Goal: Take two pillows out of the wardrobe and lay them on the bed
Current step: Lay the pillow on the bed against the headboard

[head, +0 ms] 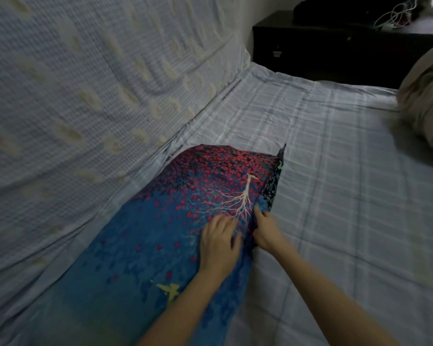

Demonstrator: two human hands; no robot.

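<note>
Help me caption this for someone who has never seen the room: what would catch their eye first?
First, the vivid blue pillow with red blossoms and a pale tree, lying on the checked bed sheet along the covered wall at left. Next, the two bare hands on it: the left hand rests on top, the right hand grips its right edge. A dark cabinet stands beyond the bed, top right.

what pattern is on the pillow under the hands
Blue with red blossoms and a pale tree, on the pillow; head view.
</note>
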